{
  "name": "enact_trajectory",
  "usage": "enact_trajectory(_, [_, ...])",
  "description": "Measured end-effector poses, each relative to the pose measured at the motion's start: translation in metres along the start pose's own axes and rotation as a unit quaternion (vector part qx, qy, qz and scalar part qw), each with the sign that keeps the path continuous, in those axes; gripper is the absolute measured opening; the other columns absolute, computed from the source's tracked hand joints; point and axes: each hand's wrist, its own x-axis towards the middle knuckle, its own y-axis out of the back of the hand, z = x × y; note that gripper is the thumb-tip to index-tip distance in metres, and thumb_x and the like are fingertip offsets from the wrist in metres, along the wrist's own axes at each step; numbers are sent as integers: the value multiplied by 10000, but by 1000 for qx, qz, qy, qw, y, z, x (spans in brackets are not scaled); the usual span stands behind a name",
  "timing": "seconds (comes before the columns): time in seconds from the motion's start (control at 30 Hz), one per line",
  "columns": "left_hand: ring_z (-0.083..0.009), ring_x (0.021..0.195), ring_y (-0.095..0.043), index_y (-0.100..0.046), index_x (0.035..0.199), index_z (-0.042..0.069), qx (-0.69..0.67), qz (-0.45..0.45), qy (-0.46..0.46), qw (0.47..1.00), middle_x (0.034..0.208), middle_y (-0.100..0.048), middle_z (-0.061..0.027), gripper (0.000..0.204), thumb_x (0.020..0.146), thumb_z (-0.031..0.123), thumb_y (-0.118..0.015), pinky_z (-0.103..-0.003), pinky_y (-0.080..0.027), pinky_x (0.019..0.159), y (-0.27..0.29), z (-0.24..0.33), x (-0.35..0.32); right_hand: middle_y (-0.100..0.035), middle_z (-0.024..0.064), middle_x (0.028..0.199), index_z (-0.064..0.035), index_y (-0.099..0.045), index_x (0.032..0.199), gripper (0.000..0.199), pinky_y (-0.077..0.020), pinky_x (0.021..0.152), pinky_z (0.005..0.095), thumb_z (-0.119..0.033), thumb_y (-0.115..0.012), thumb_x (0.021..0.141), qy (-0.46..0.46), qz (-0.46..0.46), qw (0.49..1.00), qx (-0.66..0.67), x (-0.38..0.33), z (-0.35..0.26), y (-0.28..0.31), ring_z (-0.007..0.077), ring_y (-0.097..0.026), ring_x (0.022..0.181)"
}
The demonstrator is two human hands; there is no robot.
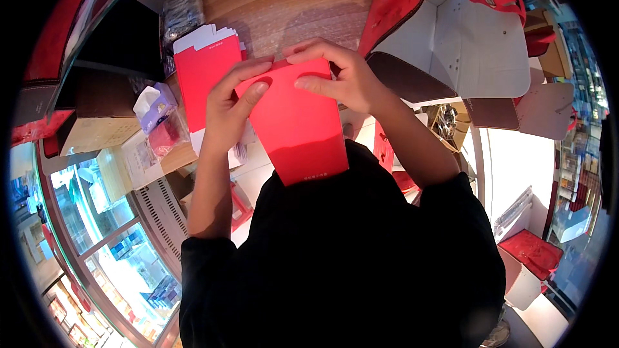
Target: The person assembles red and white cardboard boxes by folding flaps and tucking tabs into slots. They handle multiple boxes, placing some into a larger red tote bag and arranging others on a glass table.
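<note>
Above the wooden desk (284, 13), both hands grip a flat red paper box (298, 122) at its top edge: the left hand (229, 106) pinches the left corner, the right hand (338, 77) presses fingers over the upper flap. Smooth, glossy card like this could crease off its fold line if the thumbs push unevenly, or slip from the fingers. Just left, a stack of flat boxes (203, 67), red with white flaps, leans upright.
</note>
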Motion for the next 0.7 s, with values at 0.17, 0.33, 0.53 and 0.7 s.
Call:
enact_trajectory(0.17, [-234,1096,-538,-624,1060,-1,-29,-1,-12,1000,1157,-590,-160,217,855,65,-599,-316,-414,933,-1,-9,-5,-572,125,1141,-29,-600,1085,334,-453,891,327,-163,-684,791,12,0,1000,3,2,-1,-1,219,-562,1049])
enact_trajectory(0.33, [-231,1150,-497,-521,1220,13,-48,24,12,998,1236,-536,-160,377,873,149,-578,-332,-380,974,-4,-4,-8,-559,137,1169,-37,-602,1093,320,-463,876,325,-162,-665,805,-61,37,994,78,-4,-11,-7,219,-560,1056])
enact_trajectory(0.53, [-222,1168,-461,-427,1298,6,-34,81,56,995,1268,-487,-153,494,856,186,-556,-336,-337,1005,-15,13,-11,-498,98,1282,-39,-575,1156,341,-417,937,318,-102,-639,827,59,0,997,-46,-3,-22,9,210,-512,1131])
enact_trajectory(0.7, [-323,1125,-492,-463,1213,32,108,110,-157,976,1232,-481,-236,550,815,385,-605,-427,-373,974,0,46,-7,-414,119,1362,-75,-343,1380,773,-393,975,362,-187,-748,731,144,63,984,-84,0,-62,19,254,-479,1178])
